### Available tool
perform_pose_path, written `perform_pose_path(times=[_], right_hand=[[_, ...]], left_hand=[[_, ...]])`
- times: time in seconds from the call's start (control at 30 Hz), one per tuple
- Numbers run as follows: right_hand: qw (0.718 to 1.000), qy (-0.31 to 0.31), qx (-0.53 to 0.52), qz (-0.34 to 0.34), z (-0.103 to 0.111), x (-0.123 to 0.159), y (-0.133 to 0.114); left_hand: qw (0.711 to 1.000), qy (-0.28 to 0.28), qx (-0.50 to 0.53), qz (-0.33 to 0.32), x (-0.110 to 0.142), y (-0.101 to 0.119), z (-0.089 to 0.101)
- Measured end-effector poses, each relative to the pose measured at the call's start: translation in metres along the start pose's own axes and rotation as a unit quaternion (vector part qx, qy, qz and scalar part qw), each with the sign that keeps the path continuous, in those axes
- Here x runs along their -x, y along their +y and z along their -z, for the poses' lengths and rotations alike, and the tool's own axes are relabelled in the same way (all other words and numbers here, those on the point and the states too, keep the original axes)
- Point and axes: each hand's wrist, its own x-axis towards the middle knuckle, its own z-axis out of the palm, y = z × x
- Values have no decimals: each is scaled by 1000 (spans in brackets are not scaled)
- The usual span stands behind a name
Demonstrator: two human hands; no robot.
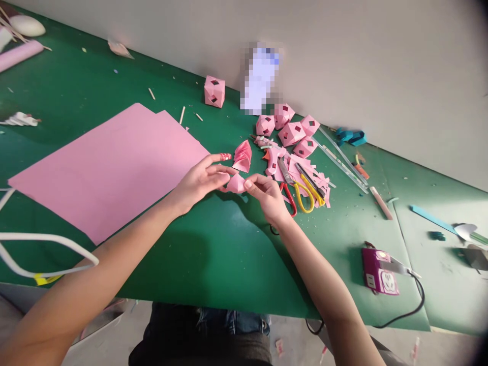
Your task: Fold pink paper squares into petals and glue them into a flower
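Observation:
Between my two hands, above the green table, is a small folded piece of pink paper (236, 183). My left hand (198, 182) pinches its left side; one finger, wrapped in a red patterned covering, sticks out. The thumb and fingertips of my right hand (265, 195) grip its right side. Just beyond it lies a stack of folded pink paper pieces (242, 156). Close to my right hand are yellow-handled scissors (304, 197), red-handled scissors (288, 199), a pink glue gun (273, 158) and cut pink paper strips (318, 179).
Large pink paper sheets (107, 168) cover the table's left. Several folded pink paper shapes (292, 133) cluster at the back, with a pink paper cube (214, 92) apart from them. Clear sticks (343, 161) lie to the right. A purple power socket (380, 272) with a cord sits front right.

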Motion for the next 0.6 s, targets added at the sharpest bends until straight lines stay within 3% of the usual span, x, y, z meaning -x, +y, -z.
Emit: perform_pose_path(times=[0.1,0.2,0.6], right_hand=[[999,13,-40,-4,1,-2,0],[999,15,-44,-9,0,-2,-1],[999,-1,-32,-44,-5,0,3]], left_hand=[[999,46,-10,-28,-1,-1,1],[998,51,-34,-22,0,-2,2],[993,44,15,112,-3,1,2]])
